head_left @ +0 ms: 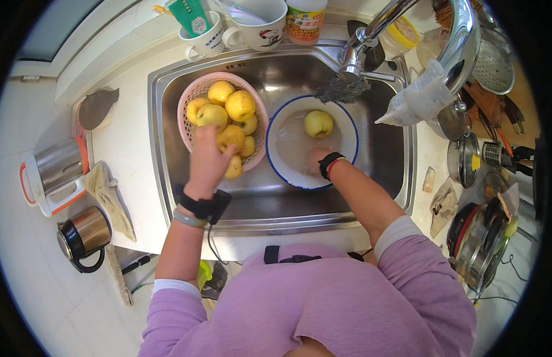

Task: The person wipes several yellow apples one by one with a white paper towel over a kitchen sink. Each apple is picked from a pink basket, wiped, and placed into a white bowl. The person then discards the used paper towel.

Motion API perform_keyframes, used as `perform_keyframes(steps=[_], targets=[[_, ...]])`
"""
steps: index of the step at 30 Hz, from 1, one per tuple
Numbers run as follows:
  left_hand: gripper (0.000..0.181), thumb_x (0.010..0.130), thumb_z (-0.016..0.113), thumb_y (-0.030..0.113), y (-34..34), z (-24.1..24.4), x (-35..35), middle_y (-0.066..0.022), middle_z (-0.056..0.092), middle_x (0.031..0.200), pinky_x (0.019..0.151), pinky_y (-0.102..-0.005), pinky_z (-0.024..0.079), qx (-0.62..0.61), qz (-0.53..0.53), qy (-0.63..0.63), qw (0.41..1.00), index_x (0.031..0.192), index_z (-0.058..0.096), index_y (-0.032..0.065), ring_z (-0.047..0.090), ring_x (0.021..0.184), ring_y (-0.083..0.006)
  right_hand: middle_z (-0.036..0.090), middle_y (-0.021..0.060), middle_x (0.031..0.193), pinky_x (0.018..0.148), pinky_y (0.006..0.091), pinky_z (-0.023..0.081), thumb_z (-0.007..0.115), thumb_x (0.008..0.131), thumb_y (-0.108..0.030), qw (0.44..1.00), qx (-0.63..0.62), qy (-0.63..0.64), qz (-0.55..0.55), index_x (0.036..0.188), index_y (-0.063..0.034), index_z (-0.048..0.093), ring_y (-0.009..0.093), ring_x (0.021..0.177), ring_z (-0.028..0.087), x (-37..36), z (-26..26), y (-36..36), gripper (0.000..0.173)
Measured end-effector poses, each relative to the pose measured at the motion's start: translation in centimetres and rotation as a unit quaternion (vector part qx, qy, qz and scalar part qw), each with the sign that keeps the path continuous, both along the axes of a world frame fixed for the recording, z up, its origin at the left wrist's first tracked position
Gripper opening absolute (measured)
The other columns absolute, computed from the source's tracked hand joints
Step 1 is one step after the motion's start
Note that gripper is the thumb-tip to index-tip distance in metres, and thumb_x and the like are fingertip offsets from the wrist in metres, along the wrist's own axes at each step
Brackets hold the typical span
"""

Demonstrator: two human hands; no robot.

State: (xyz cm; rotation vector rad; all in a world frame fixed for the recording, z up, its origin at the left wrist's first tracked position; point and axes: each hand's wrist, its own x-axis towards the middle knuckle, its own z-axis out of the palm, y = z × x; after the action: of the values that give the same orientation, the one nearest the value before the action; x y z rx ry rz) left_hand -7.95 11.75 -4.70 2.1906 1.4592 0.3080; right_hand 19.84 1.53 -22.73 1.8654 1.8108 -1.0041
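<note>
My left hand [210, 154] is over a pink plastic basket [182, 111] heaped with several yellow apples. Its thumb and fingers straddle one yellow apple [231, 137]; whether they grip it is unclear. To the right sits a white enamel basin [277, 154] with a blue rim, holding cloudy water. One greenish-yellow apple [318, 123] is in that water, near the basin's far side. My right hand [318, 159] dips into the basin below this apple, its fingers blurred by the water, so anything in them is hidden.
Basin and basket stand in a stainless steel sink [267, 209]. A chrome faucet [354, 53] with a bagged spout [421, 96] reaches over its right side, beside a steel wool scourer [340, 90]. Mugs [262, 26] and a bottle [305, 22] line the back. A kettle [86, 232] is left.
</note>
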Motion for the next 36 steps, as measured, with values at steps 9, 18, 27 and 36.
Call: perform_keyframes(steps=[9, 18, 27, 36], targets=[[0.068, 0.071, 0.075, 0.019, -1.0, -9.0, 17.2, -0.0240, 0.050, 0.124, 0.099, -0.0436, 0.042, -0.146, -0.228, -0.026, 0.962, 0.130, 0.045, 0.0004, 0.051, 0.116, -0.0397, 0.068, 0.0189, 0.095, 0.079, 0.0437, 0.052, 0.060, 0.077, -0.020, 0.989, 0.103, 0.030, -0.107, 0.090, -0.0056, 0.071, 0.035, 0.093, 0.065, -0.5, 5.2, -1.0, 0.023], [0.080, 0.060, 0.082, 0.030, 0.0, -14.5, 19.8, -0.0259, 0.049, 0.125, 0.099, -0.0415, 0.043, -0.214, -0.108, 0.044, 0.970, 0.124, 0.047, -0.0035, 0.052, 0.114, -0.0401, 0.068, 0.0194, 0.090, 0.078, 0.0436, 0.052, 0.060, 0.075, -0.017, 0.997, 0.067, 0.039, 0.024, 0.086, -0.0051, 0.071, 0.035, 0.086, 0.066, 1.2, 5.7, -1.4, 0.020], [0.070, 0.065, 0.077, 0.034, -0.3, -5.1, 13.6, -0.0270, 0.057, 0.112, 0.092, -0.0423, 0.046, -0.195, -0.058, 0.010, 0.979, 0.117, 0.049, -0.0033, 0.055, 0.110, -0.0396, 0.068, 0.0211, 0.090, 0.080, 0.0447, 0.051, 0.058, 0.076, -0.018, 0.998, -0.015, 0.057, -0.009, 0.087, -0.0006, 0.070, 0.037, 0.088, 0.065, 1.8, 0.6, 1.9, 0.023], [0.039, 0.091, 0.061, 0.027, -1.3, 0.0, 7.9, -0.0067, 0.058, 0.120, 0.084, -0.0390, 0.052, -0.594, 0.148, -0.404, 0.680, 0.124, 0.052, 0.0071, 0.058, 0.109, -0.0194, 0.067, 0.0137, 0.079, 0.072, 0.0394, 0.051, 0.057, 0.080, -0.014, 0.972, 0.088, 0.203, -0.081, 0.087, -0.0018, 0.061, 0.030, 0.079, 0.065, 1.7, 6.9, 0.9, 0.015]])
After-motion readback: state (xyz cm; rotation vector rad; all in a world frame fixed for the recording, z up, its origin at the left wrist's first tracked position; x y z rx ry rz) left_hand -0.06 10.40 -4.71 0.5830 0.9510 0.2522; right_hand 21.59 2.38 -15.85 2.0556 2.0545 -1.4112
